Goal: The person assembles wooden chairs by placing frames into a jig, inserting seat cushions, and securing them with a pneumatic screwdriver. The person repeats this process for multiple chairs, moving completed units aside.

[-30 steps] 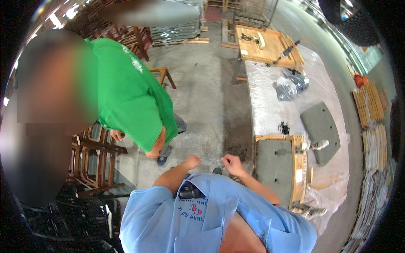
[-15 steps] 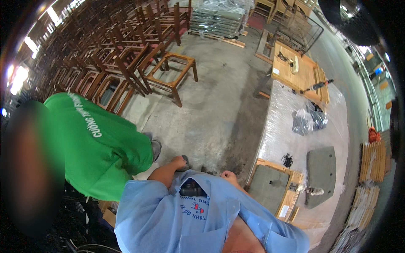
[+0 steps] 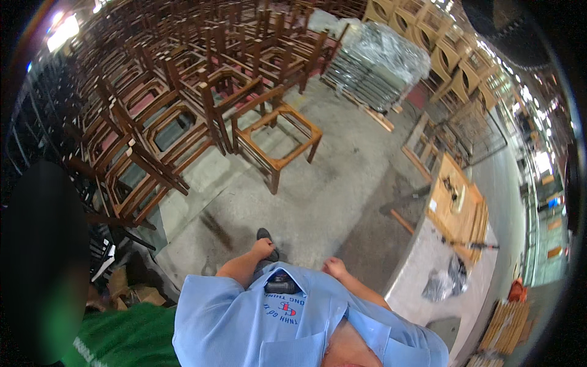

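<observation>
Both hands, left [image 3: 263, 248] and right [image 3: 335, 267], loosely curled, empty, fingers partly hidden above grey floor [image 3: 318, 202].

light-brown wooden chair frame [image 3: 276, 137] stands ahead on grey concrete floor [image 3: 342, 183] | stacked dark wooden chairs [image 3: 165, 110] left of it | plastic-covered workbench [image 3: 440, 257] right of it
</observation>
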The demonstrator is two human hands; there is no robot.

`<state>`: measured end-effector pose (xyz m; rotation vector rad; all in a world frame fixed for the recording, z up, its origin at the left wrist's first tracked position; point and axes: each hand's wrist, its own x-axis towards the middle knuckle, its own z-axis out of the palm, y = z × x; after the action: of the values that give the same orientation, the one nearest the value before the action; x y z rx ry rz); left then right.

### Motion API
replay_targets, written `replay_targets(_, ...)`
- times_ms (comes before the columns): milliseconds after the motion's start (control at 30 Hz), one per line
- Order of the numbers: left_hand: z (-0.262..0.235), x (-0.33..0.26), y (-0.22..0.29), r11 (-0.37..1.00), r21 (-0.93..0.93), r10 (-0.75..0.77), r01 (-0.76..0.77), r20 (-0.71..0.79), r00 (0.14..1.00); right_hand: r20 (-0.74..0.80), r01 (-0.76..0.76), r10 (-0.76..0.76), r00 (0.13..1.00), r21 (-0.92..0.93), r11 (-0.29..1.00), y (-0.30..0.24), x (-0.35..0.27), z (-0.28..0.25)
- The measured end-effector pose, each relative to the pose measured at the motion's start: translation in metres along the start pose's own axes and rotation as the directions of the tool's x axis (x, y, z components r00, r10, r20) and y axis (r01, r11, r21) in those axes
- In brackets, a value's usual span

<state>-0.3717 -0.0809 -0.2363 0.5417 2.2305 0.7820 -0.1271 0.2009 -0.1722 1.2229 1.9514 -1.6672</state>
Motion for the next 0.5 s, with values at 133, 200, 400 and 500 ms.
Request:
replay_targets(133, -0.075, 0.089, -0.037, 0.992, -0.099, -0.083, 0.076, -0.071, 0.994, -0.032, -0.211, 0.21, 0.977, -0.238, 0.948, -0.036, 0.058, -0.044)
replay_targets(200, -0.12, 0.117, -0.055, 0.959, -0.252, -0.178, 0.125, -0.196, 0.964, -0.003, -0.227, 0.242, 0.97, -0.361, 0.905, -0.078, 0.103, -0.063)
replay_targets(400, -0.243, 0.113, -0.02, 0.684, -0.688, -0.657, 0.242, -0.438, 0.614, 0.097, -0.095, 0.207, 0.974, -0.652, 0.752, -0.243, 0.288, -0.088)
replay_targets(500, -0.191, 0.1, -0.073, 0.456, -0.871, -0.856, 0.185, -0.373, 0.358, 0.278, 0.166, 0.141, 0.95, -0.835, 0.525, -0.363, 0.425, -0.055)
